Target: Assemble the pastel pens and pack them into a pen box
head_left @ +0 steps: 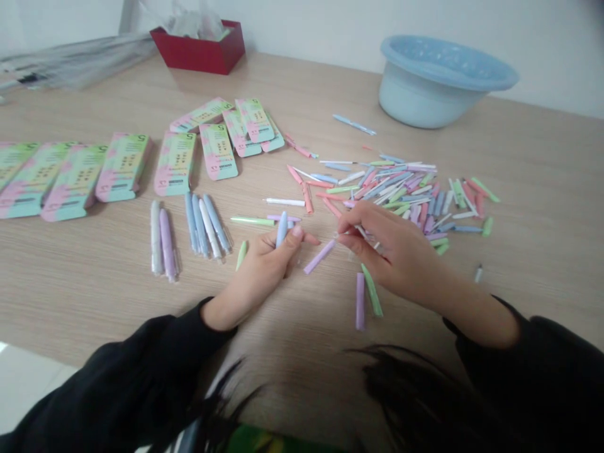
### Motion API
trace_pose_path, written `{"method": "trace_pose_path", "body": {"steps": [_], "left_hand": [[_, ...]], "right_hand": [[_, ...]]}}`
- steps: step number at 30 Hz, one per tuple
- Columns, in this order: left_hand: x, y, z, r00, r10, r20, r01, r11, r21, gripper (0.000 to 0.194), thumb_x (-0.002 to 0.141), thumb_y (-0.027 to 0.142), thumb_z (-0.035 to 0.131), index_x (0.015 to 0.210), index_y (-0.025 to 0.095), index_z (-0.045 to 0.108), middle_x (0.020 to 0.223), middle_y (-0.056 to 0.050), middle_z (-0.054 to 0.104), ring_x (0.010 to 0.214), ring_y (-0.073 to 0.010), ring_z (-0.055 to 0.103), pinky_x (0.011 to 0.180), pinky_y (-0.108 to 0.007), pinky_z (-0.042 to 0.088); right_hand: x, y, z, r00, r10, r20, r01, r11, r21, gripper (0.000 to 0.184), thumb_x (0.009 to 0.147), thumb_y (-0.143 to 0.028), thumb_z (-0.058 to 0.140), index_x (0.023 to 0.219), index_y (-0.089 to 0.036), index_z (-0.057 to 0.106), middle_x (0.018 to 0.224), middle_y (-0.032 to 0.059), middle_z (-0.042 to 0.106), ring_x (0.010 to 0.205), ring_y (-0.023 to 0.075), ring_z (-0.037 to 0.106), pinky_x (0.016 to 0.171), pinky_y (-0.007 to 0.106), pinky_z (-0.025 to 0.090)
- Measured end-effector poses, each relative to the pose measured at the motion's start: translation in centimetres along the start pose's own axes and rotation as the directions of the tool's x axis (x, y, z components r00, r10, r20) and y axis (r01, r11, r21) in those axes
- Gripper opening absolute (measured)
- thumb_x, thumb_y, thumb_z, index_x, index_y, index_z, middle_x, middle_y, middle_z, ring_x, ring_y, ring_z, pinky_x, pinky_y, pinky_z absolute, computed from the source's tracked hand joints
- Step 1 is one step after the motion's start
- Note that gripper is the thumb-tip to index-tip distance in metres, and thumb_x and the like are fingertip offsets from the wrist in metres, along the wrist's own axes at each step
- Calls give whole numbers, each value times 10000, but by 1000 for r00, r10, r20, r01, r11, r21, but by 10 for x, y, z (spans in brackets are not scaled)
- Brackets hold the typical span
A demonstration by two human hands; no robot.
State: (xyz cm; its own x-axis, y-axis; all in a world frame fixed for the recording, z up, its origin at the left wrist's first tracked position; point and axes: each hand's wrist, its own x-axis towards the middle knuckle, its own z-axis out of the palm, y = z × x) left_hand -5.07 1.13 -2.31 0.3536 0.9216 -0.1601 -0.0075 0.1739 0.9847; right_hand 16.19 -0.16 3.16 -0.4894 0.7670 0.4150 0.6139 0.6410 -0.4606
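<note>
My left hand (268, 261) is closed around a light blue pen barrel (282, 229) that points away from me. Its index finger stretches toward my right hand (394, 251), whose thumb and fingertips are pinched together; what sits in the pinch is too small to make out, perhaps something clear. Just below those fingertips lies a purple pen barrel (319, 257). Nearer to me on the table are another purple barrel (360, 301) and a green barrel (372, 290). A large pile of pastel pen parts (401, 182) spreads behind my right hand.
Several assembled pens lie at left, among them a purple pen (167, 245) and a blue pen (216, 221). Behind them are pastel cartons (123, 167). A red box (202, 60) and a blue basin (425, 94) stand at the back, with plastic wrap (89, 61) at far left.
</note>
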Motion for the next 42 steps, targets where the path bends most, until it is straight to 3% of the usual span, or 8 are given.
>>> {"method": "trace_pose_path", "body": {"steps": [6, 15, 20, 24, 31, 36, 39, 42], "left_hand": [[-15, 1, 26, 973, -8, 230, 15, 999, -29, 597, 923, 652, 586, 580, 199, 404, 496, 73, 320, 473, -75, 253, 470, -261, 194], [-25, -2, 40, 952, 37, 304, 62, 949, -310, 538, 899, 546, 693, 596, 191, 427, 482, 99, 287, 439, -55, 230, 429, -219, 208], [-23, -4, 43, 973, 1, 231, 98, 905, -415, 446, 903, 427, 720, 639, 192, 447, 481, 116, 259, 424, -55, 193, 407, -195, 197], [-21, -4, 41, 993, -22, 112, 65, 915, -399, 417, 988, 377, 605, 649, 188, 453, 496, 103, 270, 429, -65, 203, 404, -198, 194], [-27, 7, 28, 919, -69, 387, 211, 917, -338, 399, 1025, 420, 530, 708, 187, 467, 547, 88, 306, 461, -73, 240, 447, -211, 212], [-24, 9, 19, 849, -113, 517, 239, 953, -185, 335, 1034, 383, 511, 823, 146, 618, 546, 29, 536, 460, -77, 283, 461, -236, 197], [-21, 11, 15, 864, -100, 494, 223, 955, -196, 283, 1029, 373, 540, 920, 141, 662, 527, 61, 464, 459, -78, 287, 456, -232, 220], [-19, 12, 14, 880, -108, 463, 228, 950, -212, 184, 1021, 338, 574, 992, 167, 636, 538, 81, 425, 472, -75, 299, 457, -206, 246]], "right_hand": [[-30, -21, 4, 998, 39, -50, -37, 999, 32, 82, 998, -155, 519, 950, -219, 537, 894, 35, 642, 840, 175, 594, 759, 308, 453], [-43, -33, 18, 973, 119, -198, -111, 993, 49, 55, 965, -167, 559, 931, -200, 587, 782, -6, 610, 692, 138, 538, 653, 275, 418], [-39, -30, 30, 964, 176, -198, -174, 984, 25, 79, 923, -128, 583, 932, -193, 628, 761, -8, 619, 672, 139, 536, 659, 275, 427], [-41, -30, 29, 971, 217, -98, -207, 973, 101, 199, 933, -146, 567, 1108, -187, 652, 803, 2, 642, 723, 148, 593, 688, 273, 463], [-59, -21, 4, 933, 356, 40, -352, 889, 294, 210, 1033, -223, 443, 984, -201, 646, 809, 15, 699, 759, 144, 682, 713, 269, 521], [-64, -28, 2, 876, 458, 151, -475, 765, 435, 308, 984, -181, 543, 1283, -244, 503, 697, -64, 657, 565, 117, 631, 548, 236, 506], [-62, -35, -1, 845, 517, 139, -494, 654, 573, 169, 951, -236, 639, 1085, -252, 538, 657, -75, 629, 547, 107, 626, 486, 205, 496], [-58, -41, -5, 826, 560, 68, -480, 634, 606, 83, 944, -197, 628, 870, -225, 602, 643, -53, 628, 544, 89, 616, 503, 193, 516]]}}
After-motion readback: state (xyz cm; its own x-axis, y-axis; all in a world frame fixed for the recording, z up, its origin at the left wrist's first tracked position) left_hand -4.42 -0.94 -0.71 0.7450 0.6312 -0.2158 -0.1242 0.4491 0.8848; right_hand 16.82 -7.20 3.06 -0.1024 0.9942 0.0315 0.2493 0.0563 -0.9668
